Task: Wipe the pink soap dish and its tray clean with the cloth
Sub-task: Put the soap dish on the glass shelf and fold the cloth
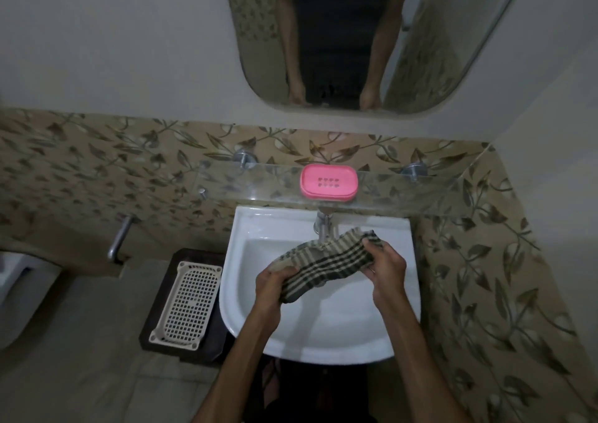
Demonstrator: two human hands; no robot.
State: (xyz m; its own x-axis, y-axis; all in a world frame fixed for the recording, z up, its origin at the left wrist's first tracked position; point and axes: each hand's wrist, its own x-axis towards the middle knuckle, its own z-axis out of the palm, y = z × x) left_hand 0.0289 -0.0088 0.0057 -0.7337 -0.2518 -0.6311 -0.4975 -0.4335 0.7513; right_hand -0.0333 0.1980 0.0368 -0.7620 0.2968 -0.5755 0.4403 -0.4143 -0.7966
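The pink soap dish (329,182) sits on the glass shelf (278,183) above the basin, its slotted tray lying in it. A checked cloth (326,261) in beige and dark green is stretched over the white basin (323,319). My left hand (273,288) grips the cloth's near left end. My right hand (385,267) grips its far right end, just below the tap (324,227). Both hands are well below the soap dish and apart from it.
A cream perforated basket (184,306) rests on a dark stool (161,296) left of the basin. A metal handle (119,238) juts from the tiled wall. A mirror (343,37) hangs above the shelf. A white toilet edge (16,286) shows at far left.
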